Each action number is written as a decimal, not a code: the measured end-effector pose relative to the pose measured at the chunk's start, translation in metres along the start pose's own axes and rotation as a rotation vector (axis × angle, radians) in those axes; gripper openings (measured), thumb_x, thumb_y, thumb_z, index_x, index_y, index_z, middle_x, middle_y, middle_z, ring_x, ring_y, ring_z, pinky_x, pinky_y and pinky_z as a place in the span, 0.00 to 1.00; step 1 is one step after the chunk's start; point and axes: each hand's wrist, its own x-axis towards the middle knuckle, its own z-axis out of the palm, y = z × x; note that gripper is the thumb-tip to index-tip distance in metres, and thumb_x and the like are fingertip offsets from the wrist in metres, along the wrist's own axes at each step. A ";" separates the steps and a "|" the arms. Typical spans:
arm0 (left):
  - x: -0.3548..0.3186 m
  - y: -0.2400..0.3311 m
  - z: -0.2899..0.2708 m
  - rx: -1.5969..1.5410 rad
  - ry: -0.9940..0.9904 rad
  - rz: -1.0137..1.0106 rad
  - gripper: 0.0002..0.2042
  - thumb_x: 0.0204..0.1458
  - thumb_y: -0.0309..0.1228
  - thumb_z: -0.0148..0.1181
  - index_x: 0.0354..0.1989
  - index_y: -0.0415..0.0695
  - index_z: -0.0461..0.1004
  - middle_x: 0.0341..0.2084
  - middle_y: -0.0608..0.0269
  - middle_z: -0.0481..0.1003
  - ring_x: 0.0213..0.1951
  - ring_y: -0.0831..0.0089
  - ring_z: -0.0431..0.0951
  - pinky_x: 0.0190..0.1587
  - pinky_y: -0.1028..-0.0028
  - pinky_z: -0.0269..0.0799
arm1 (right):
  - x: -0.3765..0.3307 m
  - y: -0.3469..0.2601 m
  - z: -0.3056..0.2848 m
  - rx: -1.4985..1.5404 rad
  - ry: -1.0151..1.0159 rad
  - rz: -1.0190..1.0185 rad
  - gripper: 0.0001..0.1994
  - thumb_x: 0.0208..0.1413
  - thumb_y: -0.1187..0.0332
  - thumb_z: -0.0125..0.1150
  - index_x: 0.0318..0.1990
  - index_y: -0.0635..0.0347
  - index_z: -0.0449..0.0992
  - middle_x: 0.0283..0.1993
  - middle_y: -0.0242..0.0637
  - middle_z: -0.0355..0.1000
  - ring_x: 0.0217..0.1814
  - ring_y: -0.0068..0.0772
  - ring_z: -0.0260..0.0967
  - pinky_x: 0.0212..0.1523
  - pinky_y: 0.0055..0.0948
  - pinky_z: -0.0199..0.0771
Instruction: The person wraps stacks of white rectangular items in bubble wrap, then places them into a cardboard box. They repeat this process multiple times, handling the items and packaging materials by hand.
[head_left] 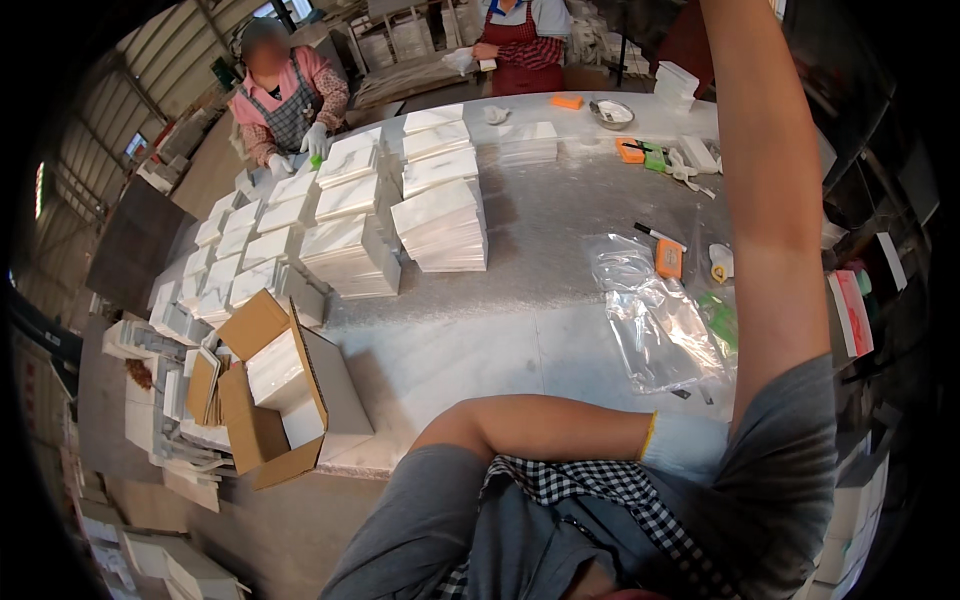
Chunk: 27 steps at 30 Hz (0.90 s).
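Observation:
My left hand (690, 445) wears a white work glove with a yellow cuff edge. The left forearm lies across my chest, and this hand is tucked against the grey sleeve of my right arm, its fingers hidden. Stretched upward along the right side is my bare right arm (770, 190); its hand is beyond the upper edge. Beside my arms, clear plastic bags (650, 320) lie on the table (450, 350), with an orange block (669, 259) and a black-and-white marker (660, 236) at their far end.
Stacks of white marble-look tiles (440, 225) fill the table's left half. An open cardboard box (335, 390) holding white tiles stands at the near left. Farther off are a metal bowl (612, 115) and an orange-green block group (645, 153). Two people (290, 95) work across the table.

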 end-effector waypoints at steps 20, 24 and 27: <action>-0.011 -0.011 -0.034 -0.252 -0.138 -0.268 0.19 0.66 0.31 0.53 0.63 0.37 0.72 0.63 0.50 0.72 0.61 0.64 0.74 0.65 0.68 0.68 | -0.003 0.120 0.058 0.117 -0.134 0.068 0.19 0.61 0.64 0.67 0.55 0.67 0.81 0.43 0.36 0.82 0.40 0.25 0.76 0.43 0.27 0.78; -0.015 -0.020 -0.050 -0.273 -0.143 -0.313 0.19 0.66 0.31 0.52 0.62 0.37 0.72 0.62 0.50 0.72 0.60 0.63 0.75 0.65 0.67 0.68 | -0.017 0.155 0.065 -0.112 -0.121 0.005 0.16 0.62 0.65 0.65 0.52 0.67 0.81 0.42 0.35 0.82 0.40 0.23 0.75 0.42 0.27 0.78; -0.017 -0.028 -0.064 -0.280 -0.159 -0.358 0.19 0.66 0.32 0.52 0.62 0.36 0.73 0.61 0.49 0.73 0.59 0.63 0.75 0.64 0.67 0.68 | -0.024 0.201 0.065 -0.914 -0.067 -0.589 0.14 0.63 0.63 0.61 0.48 0.63 0.83 0.39 0.32 0.81 0.38 0.21 0.75 0.41 0.27 0.77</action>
